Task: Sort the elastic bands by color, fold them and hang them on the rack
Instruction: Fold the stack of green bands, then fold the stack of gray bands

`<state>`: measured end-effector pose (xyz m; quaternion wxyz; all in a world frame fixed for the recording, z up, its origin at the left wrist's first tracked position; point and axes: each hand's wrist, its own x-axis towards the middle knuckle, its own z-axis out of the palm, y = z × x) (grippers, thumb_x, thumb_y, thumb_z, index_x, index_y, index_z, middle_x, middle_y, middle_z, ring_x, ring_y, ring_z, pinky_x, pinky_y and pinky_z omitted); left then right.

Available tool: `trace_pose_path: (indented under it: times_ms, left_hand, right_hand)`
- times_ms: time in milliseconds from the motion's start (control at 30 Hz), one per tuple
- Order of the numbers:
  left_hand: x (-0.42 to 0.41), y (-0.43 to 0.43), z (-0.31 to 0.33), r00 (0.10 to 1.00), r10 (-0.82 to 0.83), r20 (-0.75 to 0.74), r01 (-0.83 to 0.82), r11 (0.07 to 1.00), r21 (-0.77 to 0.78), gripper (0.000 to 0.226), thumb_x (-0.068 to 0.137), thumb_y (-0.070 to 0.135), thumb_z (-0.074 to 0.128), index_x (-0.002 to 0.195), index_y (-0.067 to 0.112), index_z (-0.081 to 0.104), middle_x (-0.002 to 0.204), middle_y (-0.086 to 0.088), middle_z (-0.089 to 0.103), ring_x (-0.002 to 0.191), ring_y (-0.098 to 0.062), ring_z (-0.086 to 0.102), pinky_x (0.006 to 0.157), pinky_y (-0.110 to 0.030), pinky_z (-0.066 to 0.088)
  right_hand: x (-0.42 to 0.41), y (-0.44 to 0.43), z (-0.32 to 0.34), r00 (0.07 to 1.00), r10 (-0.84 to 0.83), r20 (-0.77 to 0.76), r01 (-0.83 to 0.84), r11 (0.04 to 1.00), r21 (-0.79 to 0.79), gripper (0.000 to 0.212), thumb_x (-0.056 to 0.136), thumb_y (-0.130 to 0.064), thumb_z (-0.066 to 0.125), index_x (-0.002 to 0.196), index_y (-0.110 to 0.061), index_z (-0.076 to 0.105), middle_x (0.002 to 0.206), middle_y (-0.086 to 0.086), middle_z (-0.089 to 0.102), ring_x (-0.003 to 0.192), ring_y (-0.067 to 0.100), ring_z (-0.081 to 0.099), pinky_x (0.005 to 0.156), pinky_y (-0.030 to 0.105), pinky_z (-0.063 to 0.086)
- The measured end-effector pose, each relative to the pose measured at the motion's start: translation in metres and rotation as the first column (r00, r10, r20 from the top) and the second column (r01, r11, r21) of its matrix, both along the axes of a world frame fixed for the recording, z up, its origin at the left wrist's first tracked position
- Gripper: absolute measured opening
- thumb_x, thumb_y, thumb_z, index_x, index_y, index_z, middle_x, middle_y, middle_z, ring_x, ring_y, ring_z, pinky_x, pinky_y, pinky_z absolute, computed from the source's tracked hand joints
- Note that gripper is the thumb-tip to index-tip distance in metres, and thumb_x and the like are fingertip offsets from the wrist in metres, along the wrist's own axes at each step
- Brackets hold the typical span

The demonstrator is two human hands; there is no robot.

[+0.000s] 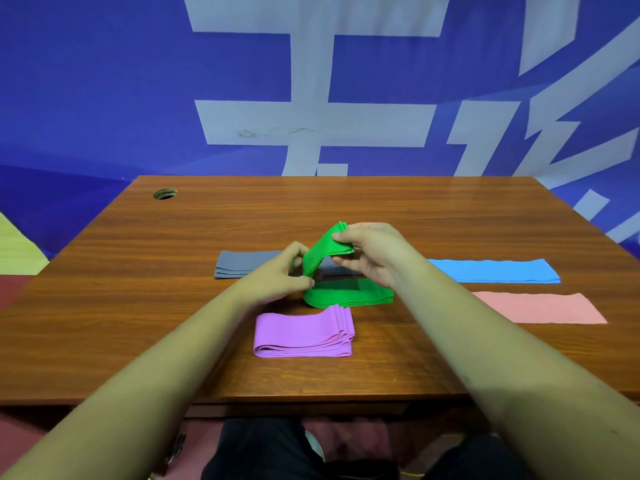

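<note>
A: Table (346,209), wood grain. Green band (349,295): long axis left-right, lower half flat mid-table, upper half lifted, slanting up-right.

B: Surroundings? Hands?

A: Blue band (495,270), pink band (540,307) flat at right; grey band (242,264) partly hidden behind; purple band (304,336) folded, nearer. Left hand (284,271) pinches the fold; right hand (374,254) grips the raised end.

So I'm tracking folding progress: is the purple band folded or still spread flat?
Folded. The purple band lies doubled over on the table, with stacked layers showing at its edges.
</note>
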<state>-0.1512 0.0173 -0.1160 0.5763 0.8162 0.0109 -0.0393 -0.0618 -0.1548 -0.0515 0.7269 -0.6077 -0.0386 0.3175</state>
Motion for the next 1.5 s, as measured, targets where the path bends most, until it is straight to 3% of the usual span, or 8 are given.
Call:
trace_pose_path:
  times_ms: [267, 567, 667, 800, 933, 1133, 1300, 1500]
  left_hand:
    - [-0.022, 0.027, -0.009, 0.993, 0.099, 0.069, -0.108, 0.985, 0.131, 0.042, 0.077, 0.027, 0.072, 0.113, 0.029, 0.049, 0.105, -0.001, 0.061, 0.081, -0.009, 0.054, 0.073, -0.028, 0.048]
    - [-0.025, 0.027, -0.019, 0.989, 0.071, 0.129, -0.114, 0.925, 0.362, 0.051, 0.08, 0.013, 0.077, 0.123, 0.02, 0.051, 0.117, 0.006, 0.058, 0.099, -0.001, 0.055, 0.085, -0.008, 0.042]
    - [-0.024, 0.025, -0.019, 0.987, 0.031, 0.16, -0.099, 0.896, 0.433, 0.041, 0.081, 0.014, 0.076, 0.116, 0.021, 0.056, 0.113, 0.008, 0.059, 0.097, 0.006, 0.054, 0.083, -0.005, 0.038]
    - [-0.021, 0.028, -0.026, 0.99, -0.011, 0.138, -0.065, 0.844, 0.533, 0.031, 0.083, 0.028, 0.076, 0.111, 0.024, 0.065, 0.118, 0.005, 0.061, 0.108, -0.009, 0.055, 0.095, -0.019, 0.04]
    - [-0.021, 0.031, -0.025, 0.993, 0.005, 0.12, -0.062, 0.879, 0.473, 0.022, 0.09, 0.03, 0.068, 0.111, 0.023, 0.07, 0.124, 0.008, 0.061, 0.116, 0.0, 0.054, 0.098, -0.006, 0.032]
    - [-0.034, 0.043, -0.012, 0.963, 0.175, 0.205, -0.225, 0.941, 0.253, 0.009, 0.09, 0.027, 0.065, 0.091, 0.021, 0.072, 0.095, 0.012, 0.071, 0.093, 0.0, 0.063, 0.088, -0.021, 0.047]
    - [-0.036, 0.077, -0.007, 0.813, 0.506, 0.289, -0.582, 0.708, 0.4, 0.008, 0.087, 0.011, 0.065, 0.088, 0.019, 0.065, 0.083, 0.0, 0.066, 0.074, -0.009, 0.058, 0.066, -0.02, 0.041]
    - [-0.02, 0.104, -0.02, 0.668, 0.742, 0.053, -0.626, 0.522, 0.579, 0.039, 0.081, 0.037, 0.069, 0.104, 0.008, 0.058, 0.11, -0.017, 0.062, 0.108, -0.035, 0.054, 0.089, -0.037, 0.043]
  right_hand:
    - [0.002, -0.001, -0.029, 0.999, 0.013, 0.051, 0.005, 0.943, -0.334, 0.02, 0.08, -0.002, 0.076, 0.095, -0.005, 0.063, 0.106, 0.017, 0.068, 0.085, 0.025, 0.071, 0.052, 0.026, 0.057]
    - [0.004, -0.007, -0.057, 0.923, 0.126, 0.364, 0.158, 0.739, -0.655, 0.016, 0.075, -0.017, 0.077, 0.072, -0.012, 0.062, 0.076, 0.016, 0.07, 0.054, 0.024, 0.059, 0.064, 0.039, 0.056]
    - [0.001, -0.011, -0.063, 0.87, 0.187, 0.456, 0.223, 0.675, -0.703, 0.013, 0.074, -0.014, 0.075, 0.073, -0.007, 0.065, 0.082, 0.018, 0.072, 0.07, 0.031, 0.066, 0.072, 0.042, 0.056]
    - [-0.005, -0.018, -0.074, 0.785, 0.264, 0.56, 0.3, 0.629, -0.717, 0.017, 0.079, -0.013, 0.073, 0.093, -0.012, 0.063, 0.094, 0.006, 0.066, 0.091, 0.025, 0.064, 0.071, 0.029, 0.047]
    - [-0.013, -0.022, -0.084, 0.697, 0.316, 0.644, 0.362, 0.619, -0.696, 0.036, 0.082, -0.012, 0.07, 0.115, -0.014, 0.055, 0.112, 0.009, 0.056, 0.101, 0.027, 0.059, 0.084, 0.035, 0.05]
    - [-0.008, -0.016, -0.064, 0.562, 0.415, 0.715, 0.374, 0.644, -0.667, 0.033, 0.084, -0.017, 0.062, 0.117, -0.012, 0.059, 0.115, 0.01, 0.053, 0.109, 0.028, 0.053, 0.092, 0.036, 0.045]
    - [0.0, 0.023, -0.049, 0.391, 0.587, 0.709, 0.193, 0.701, -0.687, 0.03, 0.094, -0.027, 0.053, 0.116, -0.01, 0.065, 0.117, 0.009, 0.062, 0.113, 0.024, 0.056, 0.097, 0.034, 0.042]
    - [-0.003, 0.065, -0.058, 0.311, 0.756, 0.576, 0.055, 0.591, -0.805, 0.046, 0.099, -0.041, 0.042, 0.082, -0.005, 0.065, 0.088, 0.014, 0.066, 0.087, 0.031, 0.059, 0.081, 0.043, 0.049]
